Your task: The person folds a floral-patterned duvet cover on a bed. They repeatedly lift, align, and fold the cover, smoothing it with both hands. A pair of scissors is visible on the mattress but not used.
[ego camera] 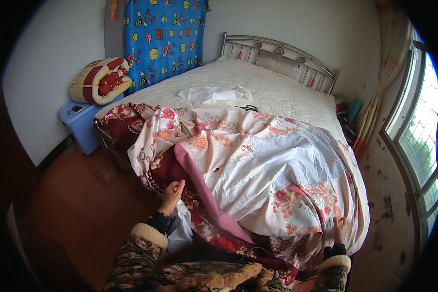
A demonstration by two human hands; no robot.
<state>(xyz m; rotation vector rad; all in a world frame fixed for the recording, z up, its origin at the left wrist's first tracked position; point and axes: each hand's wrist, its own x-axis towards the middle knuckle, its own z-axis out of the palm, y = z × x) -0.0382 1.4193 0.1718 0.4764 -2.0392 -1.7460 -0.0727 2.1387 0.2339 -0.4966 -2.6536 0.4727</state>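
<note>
A pale floral bedding cover (295, 210) with maroon and pink parts lies crumpled over the foot of the bed. White and light-blue cloth patches (299, 157) with stitch lines span its middle. My left hand (173, 197) is beside the maroon cloth (164, 166) at the near left, its fingers curled towards the thumb; whether it pinches anything is too small to tell. White cloth (182, 222) hangs just below that wrist. My right hand (340, 229) touches the floral cloth near its right edge, fingers bent; a grip on the cloth cannot be made out.
Black-handled scissors (250, 108) and a loose white cloth (215, 94) lie on the cream mattress (277, 85). A metal headboard (277, 51) stands behind. Left of the bed, a rolled quilt (100, 80) rests on a blue storage box (84, 124). A window (419, 120) is at the right.
</note>
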